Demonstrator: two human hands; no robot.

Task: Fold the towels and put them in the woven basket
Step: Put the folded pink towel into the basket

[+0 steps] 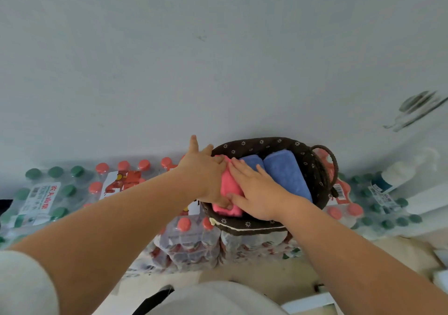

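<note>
The woven basket (315, 169) with a dark flowered liner stands on packs of bottled water. Inside it lie a folded pink towel (229, 186) at the left and two folded blue towels (286, 176) beside it at the right. My left hand (202, 171) lies against the pink towel's left side, between towel and basket wall, with two fingers stretched straight past the rim. My right hand (257, 191) presses flat on top of the pink towel with straight fingers, its thumb on the towel's near part. Both hands hide much of the pink towel.
Shrink-wrapped packs of water bottles with red caps (191, 239) and green caps (48, 193) line a pale wall. A white pump bottle (402, 171) stands at the right. A metal fitting (417, 111) is fixed to the wall above it.
</note>
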